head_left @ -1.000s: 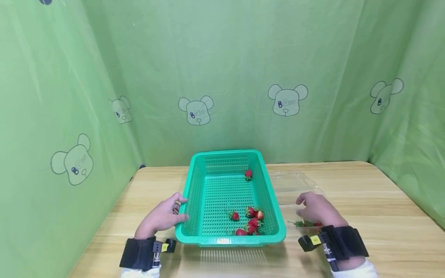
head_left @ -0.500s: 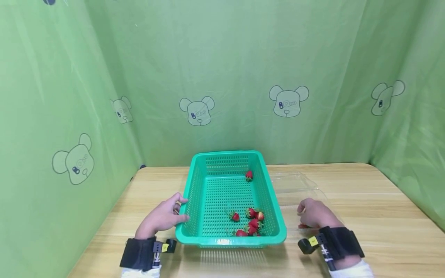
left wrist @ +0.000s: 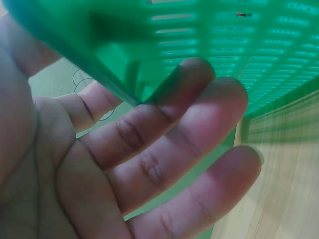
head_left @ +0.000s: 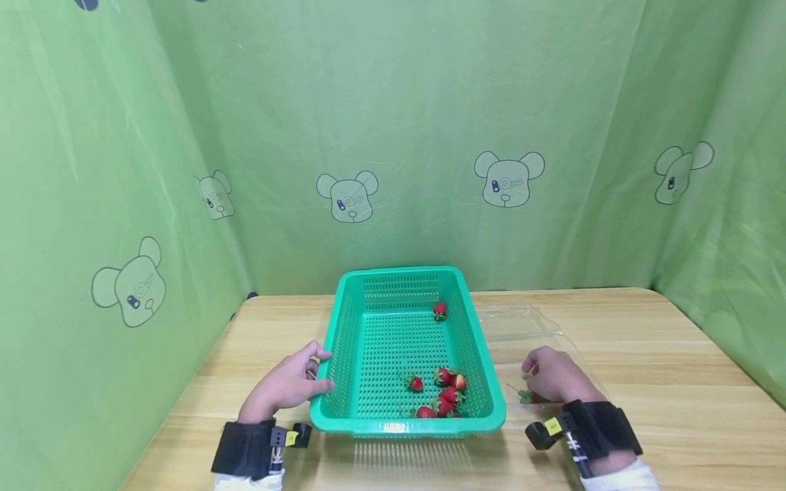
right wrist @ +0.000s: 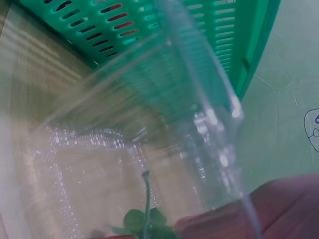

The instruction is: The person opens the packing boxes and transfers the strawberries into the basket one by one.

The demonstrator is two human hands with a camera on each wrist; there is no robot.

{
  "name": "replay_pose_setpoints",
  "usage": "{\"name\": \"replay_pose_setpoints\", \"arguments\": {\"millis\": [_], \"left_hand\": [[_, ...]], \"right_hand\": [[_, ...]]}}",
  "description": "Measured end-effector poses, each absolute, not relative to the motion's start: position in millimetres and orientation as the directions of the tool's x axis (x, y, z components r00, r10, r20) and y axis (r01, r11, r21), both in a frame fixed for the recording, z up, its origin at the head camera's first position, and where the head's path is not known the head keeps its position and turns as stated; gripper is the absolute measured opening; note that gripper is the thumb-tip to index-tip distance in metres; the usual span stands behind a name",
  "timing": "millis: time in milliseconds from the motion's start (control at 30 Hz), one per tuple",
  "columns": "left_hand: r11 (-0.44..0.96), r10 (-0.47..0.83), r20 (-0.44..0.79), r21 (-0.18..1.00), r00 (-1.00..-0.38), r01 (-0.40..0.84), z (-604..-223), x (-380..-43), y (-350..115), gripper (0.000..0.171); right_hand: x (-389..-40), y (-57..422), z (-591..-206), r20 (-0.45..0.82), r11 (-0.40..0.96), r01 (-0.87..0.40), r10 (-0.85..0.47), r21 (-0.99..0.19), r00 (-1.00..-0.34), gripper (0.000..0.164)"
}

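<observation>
My left hand (head_left: 288,382) grips the left rim of a green plastic basket (head_left: 405,426); in the left wrist view the fingers (left wrist: 184,114) lie against the outside of its slotted wall. Inside the basket, strawberries (head_left: 447,395) cluster at the near right, with one strawberry (head_left: 439,310) at the far right. My right hand (head_left: 555,375) reaches into a clear plastic box (head_left: 516,324) at the basket's right. Its fingers pinch a strawberry (head_left: 525,395) whose green stem points out to the left. In the right wrist view, a fingertip (right wrist: 199,226) meets the leaves; most of the berry is hidden.
The basket and box stand on a wooden table (head_left: 663,382). A green curtain (head_left: 417,136) with bear heads hangs behind and along the sides. The box's transparent wall (right wrist: 214,124) rises close beside the basket.
My right hand has come lower into the clear box, its fingers drawing together; a stem hidden half a second ago shows again at the left of the fingers. My left hand stays on the rim.
</observation>
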State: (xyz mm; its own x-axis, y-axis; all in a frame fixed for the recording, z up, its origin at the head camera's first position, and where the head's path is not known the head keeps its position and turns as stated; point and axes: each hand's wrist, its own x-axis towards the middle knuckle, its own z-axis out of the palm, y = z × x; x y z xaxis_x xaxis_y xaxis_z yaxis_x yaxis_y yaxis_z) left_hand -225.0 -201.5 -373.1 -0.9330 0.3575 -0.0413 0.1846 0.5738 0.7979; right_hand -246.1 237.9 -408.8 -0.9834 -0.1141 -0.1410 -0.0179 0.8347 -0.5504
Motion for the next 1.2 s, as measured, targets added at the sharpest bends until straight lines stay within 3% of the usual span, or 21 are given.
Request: {"name": "replay_pose_setpoints", "arguments": {"millis": [367, 600, 933, 1200], "left_hand": [[0.573, 0.361, -0.040, 0.797, -0.932, 0.188, -371, -224, -200, 0.039], [0.580, 0.361, -0.046, 0.793, -0.931, 0.186, -370, -224, -200, 0.038], [0.582, 0.352, -0.044, 0.793, -0.935, 0.182, -372, -225, -201, 0.037], [0.597, 0.336, -0.037, 0.781, -0.941, 0.183, -364, -220, -195, 0.034]], "right_hand": [[-249, 236, -406, -0.074, 0.848, -0.063, -0.120, -0.526, -0.990, 0.020], [-251, 233, -404, -0.103, 0.816, -0.007, -0.082, -0.578, -0.991, 0.027], [-248, 227, -408, -0.184, 0.815, -0.070, -0.212, -0.574, -0.960, 0.034], [-245, 216, -411, -0.163, 0.780, -0.140, -0.297, -0.610, -0.941, 0.019]]}}
